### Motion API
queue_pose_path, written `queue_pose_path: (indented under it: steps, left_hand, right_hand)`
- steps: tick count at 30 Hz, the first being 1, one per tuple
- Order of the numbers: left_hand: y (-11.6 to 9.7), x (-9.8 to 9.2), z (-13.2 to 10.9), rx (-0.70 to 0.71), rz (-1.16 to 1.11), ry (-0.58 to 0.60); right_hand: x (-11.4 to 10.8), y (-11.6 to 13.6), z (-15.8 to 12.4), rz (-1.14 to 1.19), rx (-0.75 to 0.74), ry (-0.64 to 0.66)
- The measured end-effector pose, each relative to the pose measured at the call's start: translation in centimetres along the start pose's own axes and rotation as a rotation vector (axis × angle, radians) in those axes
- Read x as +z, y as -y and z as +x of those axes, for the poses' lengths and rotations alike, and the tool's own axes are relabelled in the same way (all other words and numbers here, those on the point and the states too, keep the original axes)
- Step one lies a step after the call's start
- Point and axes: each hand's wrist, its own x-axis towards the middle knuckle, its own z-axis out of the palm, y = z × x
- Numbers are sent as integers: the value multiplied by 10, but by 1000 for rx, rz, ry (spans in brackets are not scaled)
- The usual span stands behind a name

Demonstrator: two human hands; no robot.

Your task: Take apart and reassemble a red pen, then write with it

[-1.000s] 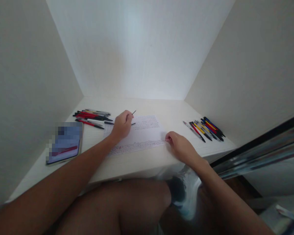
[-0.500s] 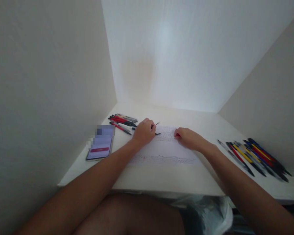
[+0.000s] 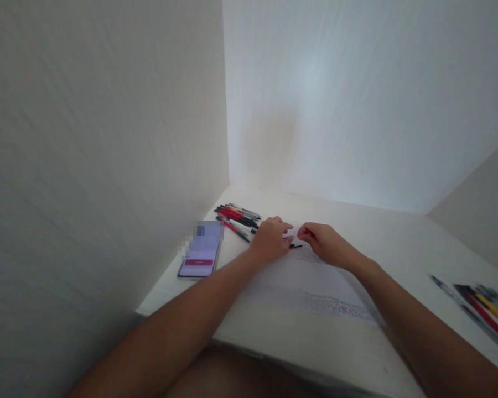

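My left hand rests over the far left part of a sheet of paper, its thumb and forefinger apart. A thin black-ended pen or pen part lies by its thumb; the rest of it is hidden. My right hand is just to the right, fingers pinched on a small red object, mostly covered, whose kind I cannot make out. The two hands' fingertips are close but apart. Rows of pen marks cover bands of the sheet.
Left of my left hand lies a bunch of red, black and clear pens. A phone with a lit screen is near the left wall. More pens lie at the right, partly out of view. White walls enclose the table.
The view has turned left. My right hand has come closer to my left, with a red object now showing in its fingers. The thin dark stick at my left fingertips no longer shows.
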Motion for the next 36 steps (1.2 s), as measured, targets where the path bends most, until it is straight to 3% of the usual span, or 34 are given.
queue_pose_path:
  steps: [3,6,11,16,24,36]
  left_hand:
    - [-6,1,-1,48,-90,15]
    - [-11,2,-2,10,-243,-16]
    - [-9,4,-1,-193,-620,-99]
    - [-7,8,1,-365,-942,-93]
    - [-1,11,0,-452,-1297,50]
    - [-2,5,-3,-450,-1567,234]
  right_hand:
    - [7,-7,-3,62,-8,-84]
    - [9,-12,-6,151,-12,-134]
    - [9,-14,-8,208,26,-227]
    - [11,-14,-11,167,75,-384]
    - [3,2,-16,137,-12,-488]
    - [-3,13,-22,52,-142,-507]
